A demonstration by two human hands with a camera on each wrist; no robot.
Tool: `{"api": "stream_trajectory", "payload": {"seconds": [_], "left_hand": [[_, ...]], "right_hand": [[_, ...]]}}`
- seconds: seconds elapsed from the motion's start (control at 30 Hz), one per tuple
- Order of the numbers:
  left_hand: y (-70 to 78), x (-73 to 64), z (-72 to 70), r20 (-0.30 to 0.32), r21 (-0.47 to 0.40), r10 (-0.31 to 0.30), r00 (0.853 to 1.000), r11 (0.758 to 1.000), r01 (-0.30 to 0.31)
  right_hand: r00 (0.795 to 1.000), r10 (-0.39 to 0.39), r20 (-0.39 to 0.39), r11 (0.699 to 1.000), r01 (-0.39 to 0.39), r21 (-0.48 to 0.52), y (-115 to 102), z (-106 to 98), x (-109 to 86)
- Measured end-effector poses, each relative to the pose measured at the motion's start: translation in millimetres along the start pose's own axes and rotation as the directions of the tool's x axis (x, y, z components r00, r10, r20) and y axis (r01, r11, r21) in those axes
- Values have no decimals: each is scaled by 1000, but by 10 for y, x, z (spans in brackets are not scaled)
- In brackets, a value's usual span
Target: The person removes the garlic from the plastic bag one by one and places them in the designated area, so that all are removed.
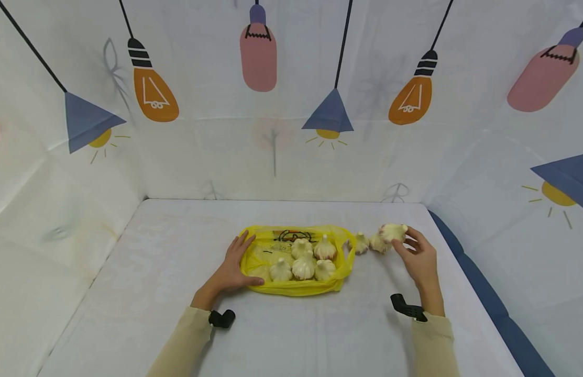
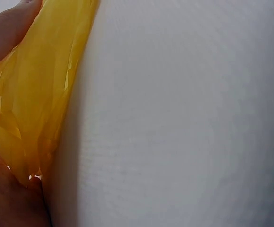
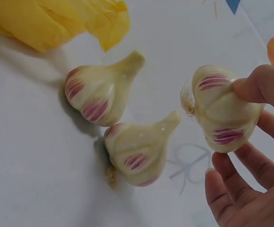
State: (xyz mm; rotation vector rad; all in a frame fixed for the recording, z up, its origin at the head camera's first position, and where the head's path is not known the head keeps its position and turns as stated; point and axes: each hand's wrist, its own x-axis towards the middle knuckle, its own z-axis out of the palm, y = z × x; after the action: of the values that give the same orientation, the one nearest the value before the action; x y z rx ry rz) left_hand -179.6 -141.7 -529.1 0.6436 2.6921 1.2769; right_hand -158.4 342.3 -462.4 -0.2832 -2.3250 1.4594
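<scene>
A yellow plastic bag (image 1: pixel 267 254) lies on the table with several garlic bulbs (image 1: pixel 303 267) in its opening. My left hand (image 1: pixel 235 266) rests at the bag's left end, fingers spread along the side and thumb straight along the front edge. In the left wrist view the yellow plastic (image 2: pixel 42 80) lies between thumb and fingers. My right hand (image 1: pixel 419 259) pinches a garlic bulb (image 3: pixel 226 111) with purple streaks and dry roots, thumb on one side and fingertips on the other. Two more bulbs lie right of the bag, one garlic bulb (image 3: pixel 101 92) beside another garlic bulb (image 3: pixel 141 151).
The white table (image 1: pixel 145 293) reaches back to a sheet wall (image 1: pixel 201 162) printed with lamps and bulbs. Dark blue padding (image 1: pixel 484 288) runs along the table's right edge. Black wrist cameras (image 1: pixel 221 319) sit on both wrists.
</scene>
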Motion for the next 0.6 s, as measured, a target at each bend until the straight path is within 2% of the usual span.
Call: {"api": "stream_trajectory", "payload": {"seconds": [0.43,0.6], "left_hand": [[25,-3,2,17,8,-40,999,999,40],[13,2,-3,10,5,-27,1000,1000,27]], "right_hand": [[998,61,-26,998,-61,-16,144,-141,36],[998,65,-10,998,-65,0,162,-190,40]]}}
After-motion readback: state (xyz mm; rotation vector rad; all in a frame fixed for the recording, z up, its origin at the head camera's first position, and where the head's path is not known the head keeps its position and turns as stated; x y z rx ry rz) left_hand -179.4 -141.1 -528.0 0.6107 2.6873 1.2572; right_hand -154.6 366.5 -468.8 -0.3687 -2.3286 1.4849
